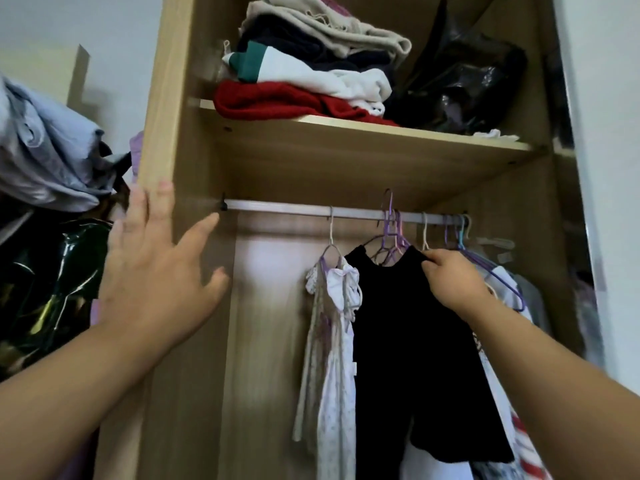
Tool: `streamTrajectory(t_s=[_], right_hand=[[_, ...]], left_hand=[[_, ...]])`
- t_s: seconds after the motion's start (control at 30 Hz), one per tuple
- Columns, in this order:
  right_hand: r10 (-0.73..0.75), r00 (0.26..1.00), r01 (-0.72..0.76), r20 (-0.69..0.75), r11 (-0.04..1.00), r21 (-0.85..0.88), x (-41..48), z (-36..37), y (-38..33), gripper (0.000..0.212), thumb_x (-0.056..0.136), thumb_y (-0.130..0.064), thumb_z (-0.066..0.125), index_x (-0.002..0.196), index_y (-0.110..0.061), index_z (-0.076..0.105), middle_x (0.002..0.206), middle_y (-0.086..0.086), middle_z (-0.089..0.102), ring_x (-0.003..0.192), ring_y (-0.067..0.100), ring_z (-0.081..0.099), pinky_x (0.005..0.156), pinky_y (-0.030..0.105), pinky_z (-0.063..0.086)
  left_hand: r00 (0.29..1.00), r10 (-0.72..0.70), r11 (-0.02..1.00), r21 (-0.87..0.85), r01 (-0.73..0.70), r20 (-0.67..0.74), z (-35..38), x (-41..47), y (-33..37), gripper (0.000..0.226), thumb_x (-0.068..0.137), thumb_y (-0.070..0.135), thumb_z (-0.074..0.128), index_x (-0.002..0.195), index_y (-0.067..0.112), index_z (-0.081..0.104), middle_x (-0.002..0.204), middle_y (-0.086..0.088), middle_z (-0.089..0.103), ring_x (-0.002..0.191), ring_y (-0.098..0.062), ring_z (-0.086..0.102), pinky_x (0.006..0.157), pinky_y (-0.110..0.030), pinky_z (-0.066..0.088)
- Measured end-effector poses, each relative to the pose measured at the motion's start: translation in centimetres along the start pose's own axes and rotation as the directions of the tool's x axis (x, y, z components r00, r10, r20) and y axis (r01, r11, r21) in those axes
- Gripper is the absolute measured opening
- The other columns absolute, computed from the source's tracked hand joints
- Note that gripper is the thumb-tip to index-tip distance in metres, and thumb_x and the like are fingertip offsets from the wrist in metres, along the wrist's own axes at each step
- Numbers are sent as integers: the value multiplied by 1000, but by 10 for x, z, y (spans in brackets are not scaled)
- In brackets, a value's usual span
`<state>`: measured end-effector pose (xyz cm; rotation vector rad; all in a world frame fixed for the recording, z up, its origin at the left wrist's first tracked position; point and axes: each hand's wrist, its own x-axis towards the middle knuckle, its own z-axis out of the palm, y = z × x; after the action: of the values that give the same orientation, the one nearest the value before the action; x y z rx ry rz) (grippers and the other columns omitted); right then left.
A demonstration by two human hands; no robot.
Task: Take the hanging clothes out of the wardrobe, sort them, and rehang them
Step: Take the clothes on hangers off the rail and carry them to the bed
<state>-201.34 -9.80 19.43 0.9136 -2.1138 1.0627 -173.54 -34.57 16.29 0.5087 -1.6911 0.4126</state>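
A black top (pixel 408 341) hangs on a purple hanger from the metal rail (pixel 294 207) of the wooden wardrobe (pixel 162 109). My right hand (pixel 450 277) pinches the top's right shoulder. To its left hangs a white floral dress (pixel 329 358) on a pale hanger. More garments on several hangers (pixel 453 233) crowd the rail's right end, partly hidden behind my right arm. My left hand (pixel 159 265) is open with spread fingers, resting against the wardrobe's left side panel.
Folded clothes (pixel 304 71) are stacked on the shelf (pixel 363 140) above the rail, beside a dark plastic bag (pixel 460 84). Outside the wardrobe at left lie a pile of light blue fabric (pixel 45 150) and a shiny dark bag (pixel 52 289).
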Motion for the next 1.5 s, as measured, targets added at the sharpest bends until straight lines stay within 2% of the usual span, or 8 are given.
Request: streamTrajectory(t_s=[0.17,0.27,0.53,0.7,0.87,1.03,1.2,1.5], right_hand=[[-10,995,5,-100,999,-51,-61,-20,20,28,94,-11,49,116,-14,66,120,7,64,111,24,57,87,29,39],[41,995,-33,-91,996,87,-111,-43,21,24,93,-13,53,95,-29,70,104,-7,70,93,10,62,81,25,42],[192,981,-192,-11,981,3,-257,-109,-26,44,95,-17,49,89,-56,67,93,-27,69,85,-10,64,64,-2,41],[367,920,-375,-135,926,-40,-339,-118,-78,39,94,-9,52,85,-41,73,87,-15,73,76,-4,67,60,3,44],[503,812,-580,-295,747,-325,-419,-90,-137,26,93,-20,53,86,-41,67,81,-20,71,76,-5,64,67,8,45],[628,597,-800,-500,412,-437,-521,-43,-189,16,95,-29,49,89,-24,63,81,-3,65,81,17,60,69,28,41],[701,377,-923,-605,235,-304,-627,0,-257,16,95,-24,51,83,-16,60,69,-7,54,67,11,49,56,18,32],[747,-108,-991,-656,-26,134,-817,55,-408,17,97,-22,49,89,-15,61,73,-5,56,70,9,50,63,22,36]], left_hand=[[959,144,968,-237,-85,245,12,-19,64,72,74,57,40,143,39,31,160,-3,6,146,-26,-6,114,-51,10],[883,258,902,-426,-74,392,32,-31,102,73,76,54,42,145,39,23,160,1,5,146,-22,-5,115,-49,10],[746,484,574,-809,125,458,76,-78,179,63,94,14,47,150,9,16,157,-14,17,145,-24,14,117,-31,15],[712,482,513,-823,243,511,89,-125,191,31,93,12,47,124,7,52,122,-23,54,113,-37,52,91,-40,42],[666,615,369,-901,230,422,72,-180,193,20,95,18,45,104,6,58,109,-26,60,102,-42,55,78,-41,42],[631,721,175,-957,233,286,30,-252,172,24,93,20,45,111,16,59,112,-23,60,104,-45,53,85,-49,46],[546,825,3,-966,259,148,-29,-327,144,22,90,11,49,106,16,62,107,-21,63,103,-43,55,86,-47,47],[193,957,-268,-918,294,-218,-203,-452,114,21,90,14,50,105,19,65,111,-17,63,106,-38,55,88,-42,46]])
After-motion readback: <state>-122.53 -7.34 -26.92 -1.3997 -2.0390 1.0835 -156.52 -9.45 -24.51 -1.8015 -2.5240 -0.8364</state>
